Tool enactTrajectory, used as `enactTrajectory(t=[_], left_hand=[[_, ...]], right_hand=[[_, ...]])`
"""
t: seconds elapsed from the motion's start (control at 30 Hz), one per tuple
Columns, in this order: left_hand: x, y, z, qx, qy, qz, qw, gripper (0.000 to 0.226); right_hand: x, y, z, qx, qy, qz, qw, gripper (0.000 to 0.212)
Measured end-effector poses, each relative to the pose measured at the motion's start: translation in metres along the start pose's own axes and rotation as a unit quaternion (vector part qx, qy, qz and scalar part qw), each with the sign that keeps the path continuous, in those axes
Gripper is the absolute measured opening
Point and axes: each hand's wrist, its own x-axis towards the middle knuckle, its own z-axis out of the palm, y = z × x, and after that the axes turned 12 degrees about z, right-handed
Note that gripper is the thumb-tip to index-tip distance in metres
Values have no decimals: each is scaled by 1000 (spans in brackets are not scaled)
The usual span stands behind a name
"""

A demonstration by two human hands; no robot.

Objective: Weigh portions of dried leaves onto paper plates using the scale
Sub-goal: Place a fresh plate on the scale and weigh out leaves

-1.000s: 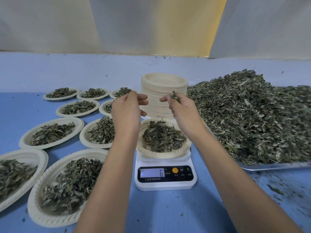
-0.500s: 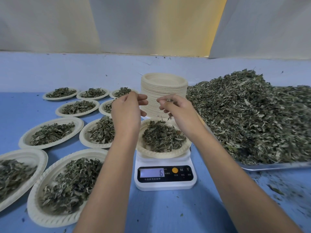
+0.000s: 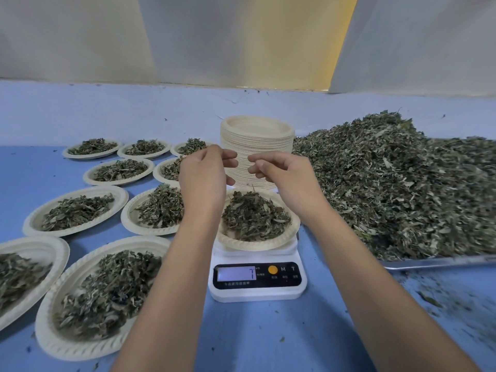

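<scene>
We go straight to the scale [image 3: 257, 292], the one thing here carrying anything legible. Its lit display [image 3: 235, 273] shows a single digit, and we read it as 7, sitting at the right end of the window. On the dark panel [image 3: 292, 282] beside it, right of the orange button [image 3: 273, 269], we pick out two white capitals: M [image 3: 283, 269], then T [image 3: 293, 268]. Tiny white characters sit under the button, under both letters and along the panel's bottom edge, too small for us to read.
</scene>
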Motion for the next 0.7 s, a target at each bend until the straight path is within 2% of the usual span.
enactTrajectory(t=[0.17, 0.37, 0.47, 0.7], left_hand=[[-3, 1, 4, 1, -7, 4, 1000, 30], [-8, -2, 6, 3, -7, 20, 1000, 30], [-6, -9, -1, 2, 17, 22, 1000, 31], [-4, -36, -30, -59, -1, -94, 994, 49]], right_hand=[[-3, -4, -7, 21, 13, 12, 1000, 18], [-4, 0, -14, 73, 141, 38, 987, 21], [-9, 11, -17, 99, 154, 86, 979, 30], [-18, 31, -17, 124, 129, 181, 967, 41]])
